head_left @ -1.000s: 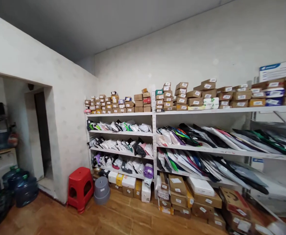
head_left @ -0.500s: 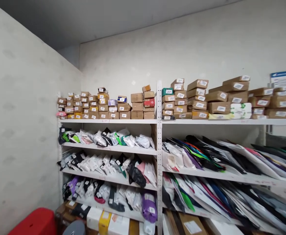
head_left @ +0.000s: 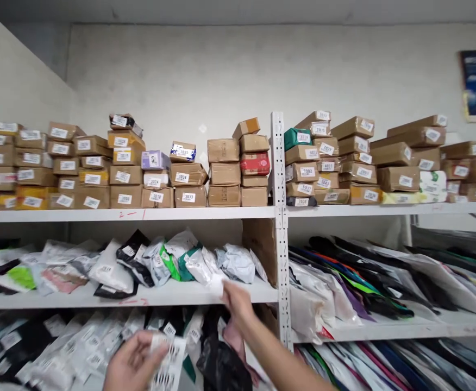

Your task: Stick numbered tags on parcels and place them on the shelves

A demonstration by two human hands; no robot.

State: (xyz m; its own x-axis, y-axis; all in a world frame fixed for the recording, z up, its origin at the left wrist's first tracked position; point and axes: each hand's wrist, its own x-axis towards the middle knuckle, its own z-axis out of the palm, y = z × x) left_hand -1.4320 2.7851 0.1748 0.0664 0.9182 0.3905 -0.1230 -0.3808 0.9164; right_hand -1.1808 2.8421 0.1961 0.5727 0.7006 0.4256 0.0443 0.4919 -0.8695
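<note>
My left hand is low in the head view, its thumb and fingers closed on a white sheet of printed barcode labels. Further up and to the right, my right hand is raised in front of the second shelf's edge. Its fingertips are pinched on a small white label, which is blurred. Just behind it lie white plastic mailer bags and a pale bag; whether the label touches one I cannot tell. A black plastic bag hangs below my right hand.
Labelled cardboard boxes are stacked along the top shelf. A perforated white post separates the left rack from the right one. Flat parcels lean on the right-hand shelves, and more bags crowd the shelf behind my left hand.
My view has come closer to the left rack, whose boxes and bags look larger. Both hands have entered the picture, the left with the label sheet, the right with a small white label.
</note>
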